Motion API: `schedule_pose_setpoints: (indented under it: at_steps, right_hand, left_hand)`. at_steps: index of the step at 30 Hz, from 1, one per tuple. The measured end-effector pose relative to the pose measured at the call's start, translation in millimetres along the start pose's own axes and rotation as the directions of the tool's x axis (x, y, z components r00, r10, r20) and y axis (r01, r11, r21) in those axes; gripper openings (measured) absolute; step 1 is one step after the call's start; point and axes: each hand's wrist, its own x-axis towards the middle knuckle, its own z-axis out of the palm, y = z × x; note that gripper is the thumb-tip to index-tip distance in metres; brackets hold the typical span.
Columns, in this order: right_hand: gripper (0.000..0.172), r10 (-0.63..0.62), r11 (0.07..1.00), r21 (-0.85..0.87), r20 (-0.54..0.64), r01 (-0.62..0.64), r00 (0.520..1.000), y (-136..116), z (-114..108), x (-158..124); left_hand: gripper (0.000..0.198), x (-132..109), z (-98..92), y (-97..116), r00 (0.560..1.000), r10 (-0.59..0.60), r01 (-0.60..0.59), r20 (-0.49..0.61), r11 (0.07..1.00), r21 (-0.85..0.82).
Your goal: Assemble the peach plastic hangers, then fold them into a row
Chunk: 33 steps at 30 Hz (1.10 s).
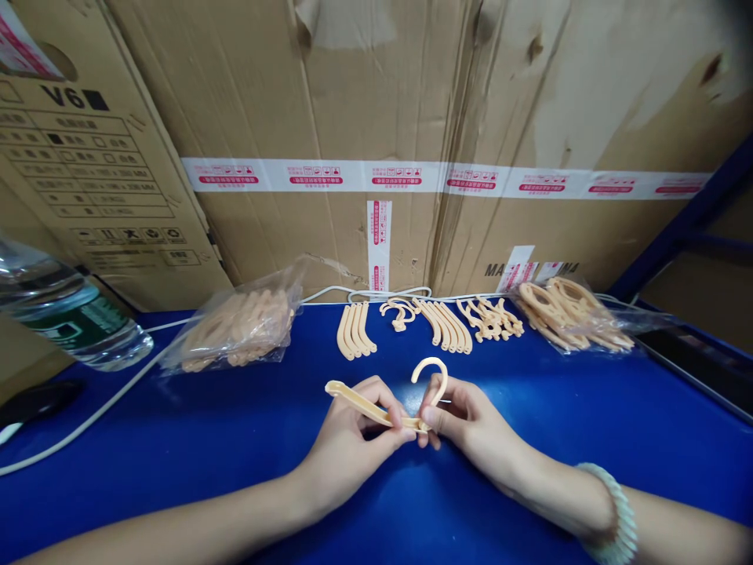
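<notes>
Between finger and thumb, my left hand [358, 428] grips a beige plastic hanger arm [368, 406], its free end pointing up and left. My right hand [471, 416] pinches a beige hanger hook [434, 377] by its base, the curve standing upright. The hook's base meets the inner end of the arm; fingers partly hide the joint, so I cannot tell whether they are locked together. Beyond the hands lie a row of loose hanger arms [356, 329], a few hooks [400, 312], a second row of arms [447, 326] and a pile of small beige parts [491, 318].
Clear bags of beige hanger parts lie at left [241, 326] and right [568, 314]. A water bottle [70, 314], a black mouse [38, 404] and a white cable [111, 400] are at left. Cardboard [329, 235] backs the blue table [205, 447]; a dark flat device [700, 377] lies right.
</notes>
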Motion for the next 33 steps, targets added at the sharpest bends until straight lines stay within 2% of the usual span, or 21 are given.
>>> schedule_pose_setpoints:
  at_steps: [6,11,14,18,22,25,27,29,30,32,33]
  right_hand:
    - [0.039,-0.001,1.0,-0.016,-0.025,0.001,1.0,0,2,0]
    - [0.04,-0.09,0.995,0.035,-0.058,0.092,0.994,-6,4,1]
    - [0.038,-0.11,0.994,0.013,-0.047,0.111,0.993,-6,3,2]
    - [0.039,-0.122,0.992,-0.023,-0.013,0.122,0.992,-2,1,4]
    - [0.038,-0.12,0.993,0.009,0.016,0.12,0.993,1,2,5]
    - [0.04,-0.119,0.993,-0.004,0.04,0.119,0.992,1,0,5]
    - [0.034,-0.181,0.979,-0.09,0.02,0.182,0.983,-2,-9,9]
    - [0.026,-0.344,0.887,-0.335,-0.026,0.316,0.939,-9,-23,16]
    - [0.023,-0.451,0.774,-0.508,-0.022,0.378,0.892,-12,-33,20]
    - [0.02,-0.607,0.396,-0.798,0.144,0.454,0.782,-17,-51,31]
    - [0.024,-0.608,0.229,-0.863,0.234,0.449,0.759,-19,-59,36]
  left_hand:
    - [0.021,3,2.1,6,1.0,-0.022,0.023,0.01,0.994,-0.103]
    - [0.033,10,1.1,8,0.984,-0.14,0.116,-0.108,0.971,-0.207]
    - [0.036,9,1.7,7,0.977,-0.155,0.12,-0.147,0.968,-0.222]
    - [0.037,9,3.5,2,0.988,-0.127,0.105,-0.084,0.969,-0.223]
    - [0.035,13,2.8,-1,0.991,-0.135,0.132,0.001,0.967,-0.219]
    - [0.034,14,1.0,0,0.989,-0.145,0.145,0.014,0.967,-0.209]
    - [0.031,14,-0.1,2,0.989,-0.145,0.141,-0.007,0.972,-0.186]
    - [0.028,14,-0.8,5,0.989,-0.144,0.137,-0.036,0.978,-0.159]
    - [0.028,14,-0.9,6,0.987,-0.155,0.147,-0.045,0.977,-0.155]
    - [0.032,14,-0.9,8,0.98,-0.196,0.185,-0.037,0.964,-0.189]
    - [0.035,15,-0.9,8,0.976,-0.218,0.209,-0.02,0.955,-0.211]
